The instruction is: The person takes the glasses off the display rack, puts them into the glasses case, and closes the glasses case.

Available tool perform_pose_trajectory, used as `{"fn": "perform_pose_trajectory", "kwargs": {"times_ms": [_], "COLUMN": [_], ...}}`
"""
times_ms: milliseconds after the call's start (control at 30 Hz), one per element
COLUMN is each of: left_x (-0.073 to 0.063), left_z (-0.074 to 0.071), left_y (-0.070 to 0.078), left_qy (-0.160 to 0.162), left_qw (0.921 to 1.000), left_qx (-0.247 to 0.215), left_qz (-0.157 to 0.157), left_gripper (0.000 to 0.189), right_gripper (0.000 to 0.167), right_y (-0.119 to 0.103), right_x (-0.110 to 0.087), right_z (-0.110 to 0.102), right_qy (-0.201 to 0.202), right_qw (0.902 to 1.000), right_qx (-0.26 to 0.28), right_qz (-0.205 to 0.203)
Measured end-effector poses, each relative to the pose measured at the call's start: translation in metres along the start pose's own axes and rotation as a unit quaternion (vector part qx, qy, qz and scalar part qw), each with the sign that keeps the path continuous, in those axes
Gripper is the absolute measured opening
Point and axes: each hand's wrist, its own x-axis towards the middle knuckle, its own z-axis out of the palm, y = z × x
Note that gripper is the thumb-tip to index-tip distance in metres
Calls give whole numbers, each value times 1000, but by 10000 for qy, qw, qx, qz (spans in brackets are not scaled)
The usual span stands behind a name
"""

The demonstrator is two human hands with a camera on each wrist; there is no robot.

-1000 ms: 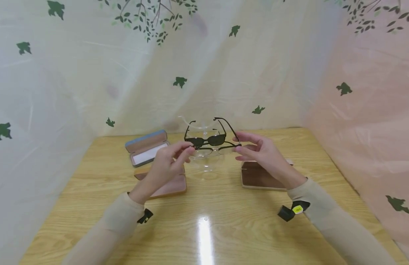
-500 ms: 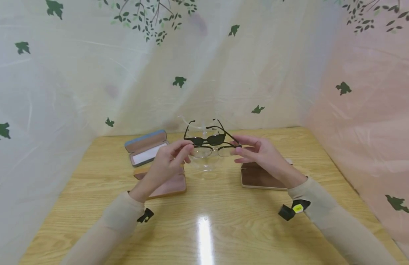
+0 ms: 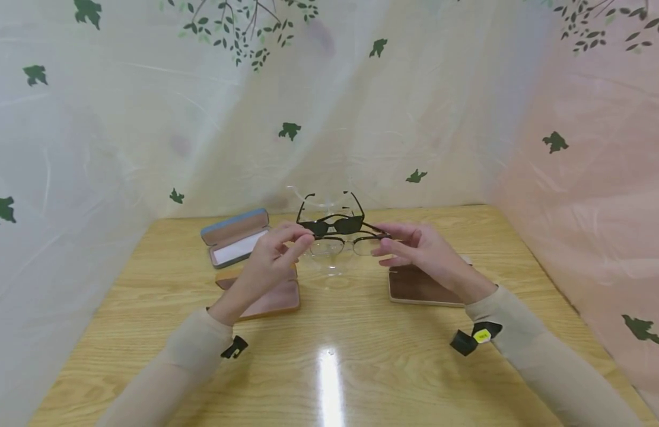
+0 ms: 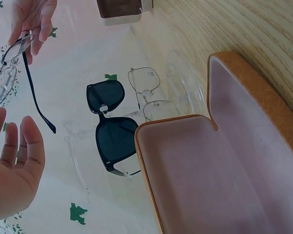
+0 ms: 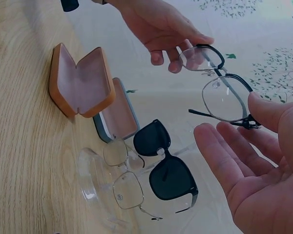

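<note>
Both hands hold a pair of clear-lensed eyeglasses (image 5: 226, 100) with a black browline top and thin metal lower rims. My left hand (image 3: 267, 255) pinches one end of the frame between thumb and index finger. At the other end, the thumb and fingers of my right hand (image 3: 430, 249) grip the hinge corner, and a black temple (image 5: 205, 114) angles inward behind the lenses. Behind the eyeglasses, dark sunglasses (image 3: 349, 225) rest on a clear stand (image 3: 333, 270). Below the sunglasses on that stand sits a thin metal-rimmed pair of glasses (image 5: 128, 189).
An open blue glasses case (image 3: 235, 220) lies at the back left of the wooden table (image 3: 393, 367). In front of it is an open orange-brown case (image 3: 278, 299), partly behind the left hand. Under the right hand lies another open case (image 3: 422, 286) with brown lining.
The temple on the right side has swung inward and down from its raised position, folding behind the lenses. The right fingers have lowered slightly; the left hand stays in place.
</note>
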Motion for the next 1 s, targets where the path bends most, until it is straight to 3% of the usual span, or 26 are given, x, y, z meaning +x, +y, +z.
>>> {"fn": "perform_pose_trajectory", "kwargs": {"times_ms": [633,1000], "left_x": [-4,-2], "left_z": [-5,-5], "left_y": [0,3], "left_qy": [-257,-571], "left_qw": [9974,9877], "left_qx": [-453,-1131], "left_qz": [-507,-915], "left_gripper": [25,29], "right_gripper": [44,42], "right_y": [-2,-2], "right_x": [-1,0], "right_z": [1,4], "right_qy": [-407,-384], "right_qw": [9990,9990], "right_qx": [-74,64], "right_qz": [166,211]}}
